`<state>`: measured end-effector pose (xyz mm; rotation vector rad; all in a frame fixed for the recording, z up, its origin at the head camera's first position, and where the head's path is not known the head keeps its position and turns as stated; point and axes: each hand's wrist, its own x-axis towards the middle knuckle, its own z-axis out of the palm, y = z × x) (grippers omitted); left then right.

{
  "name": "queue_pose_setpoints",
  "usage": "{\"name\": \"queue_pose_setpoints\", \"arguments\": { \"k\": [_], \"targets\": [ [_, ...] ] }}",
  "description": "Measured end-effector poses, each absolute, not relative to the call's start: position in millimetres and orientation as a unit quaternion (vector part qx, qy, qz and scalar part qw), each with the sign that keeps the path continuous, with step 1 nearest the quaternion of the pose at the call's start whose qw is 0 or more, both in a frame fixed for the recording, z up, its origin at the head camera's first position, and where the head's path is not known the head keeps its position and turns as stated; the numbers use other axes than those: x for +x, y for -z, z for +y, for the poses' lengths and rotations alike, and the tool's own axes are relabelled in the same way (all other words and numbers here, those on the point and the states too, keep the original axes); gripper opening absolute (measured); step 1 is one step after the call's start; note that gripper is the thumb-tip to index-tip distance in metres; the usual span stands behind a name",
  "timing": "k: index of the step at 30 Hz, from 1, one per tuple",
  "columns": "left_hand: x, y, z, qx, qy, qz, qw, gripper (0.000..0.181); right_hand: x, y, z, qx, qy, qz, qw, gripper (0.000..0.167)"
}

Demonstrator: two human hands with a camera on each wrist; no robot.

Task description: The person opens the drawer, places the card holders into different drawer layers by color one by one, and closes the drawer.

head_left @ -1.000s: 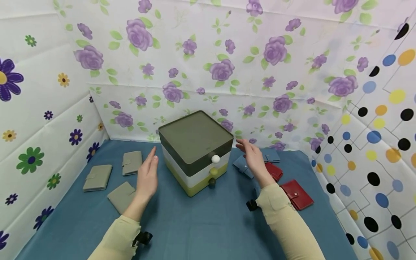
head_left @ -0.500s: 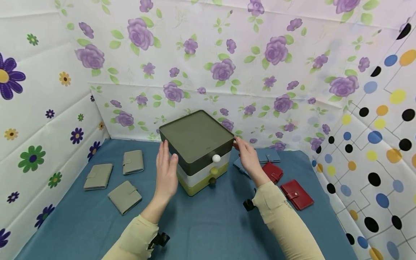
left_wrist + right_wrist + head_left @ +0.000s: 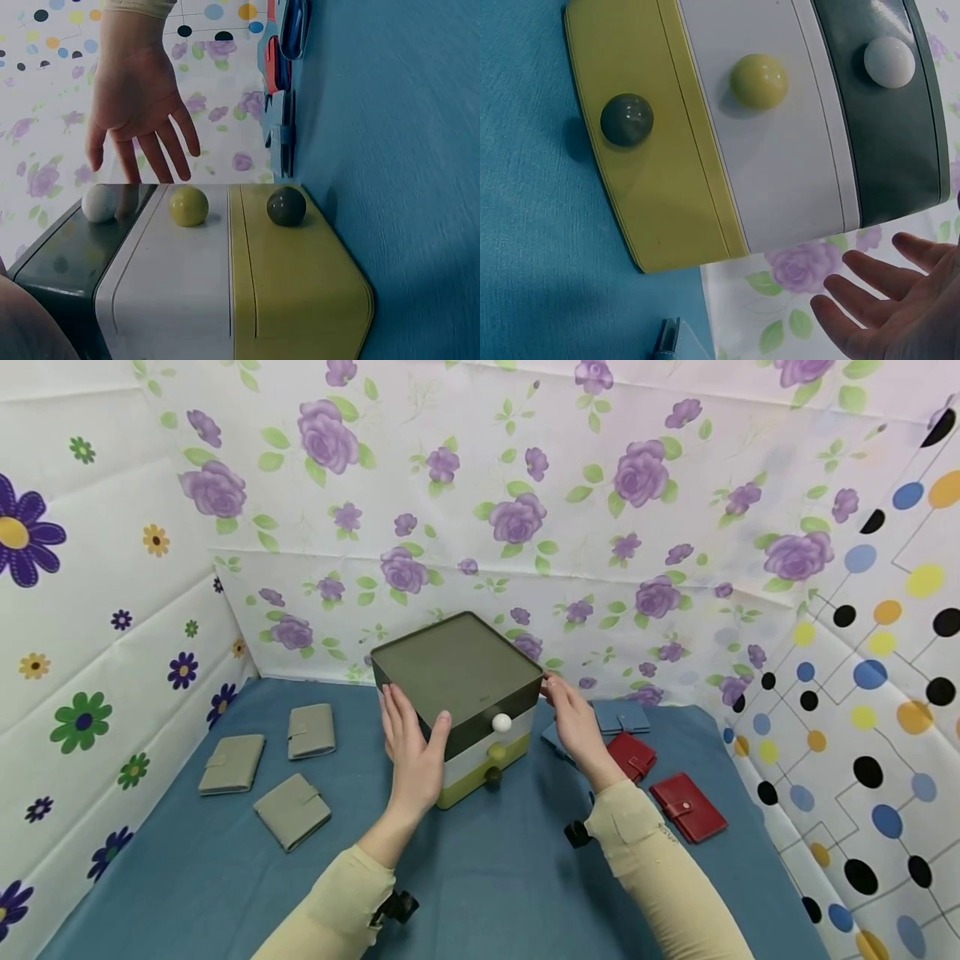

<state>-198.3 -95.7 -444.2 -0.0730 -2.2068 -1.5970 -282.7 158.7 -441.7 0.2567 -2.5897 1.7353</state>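
Moved inward over the last second with the straight-fingered, thumb-spread left hand [image 3: 414, 756], up to the square green, white and yellow plastic drawer box [image 3: 461, 668] at centre back. Best to press evenly, palms opposed. Holding the right hand [image 3: 577, 725] palm-inward, fingers extended, at its right corner; cannot tell if touching.
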Motion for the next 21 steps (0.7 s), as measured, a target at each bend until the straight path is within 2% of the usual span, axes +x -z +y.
{"name": "queue_pose_setpoints", "arguments": {
  "k": [14, 21],
  "targets": [
    [-206, 446, -87, -0.010, 0.579, -0.782, 0.232, 0.094, -284, 448, 157, 0.064, -0.538, -0.840, 0.012, 0.065],
    [-208, 448, -83, 0.006, 0.583, -0.775, 0.244, 0.092, -281, 457, 153, 0.053, -0.541, -0.840, -0.009, 0.069]
  ]
}}
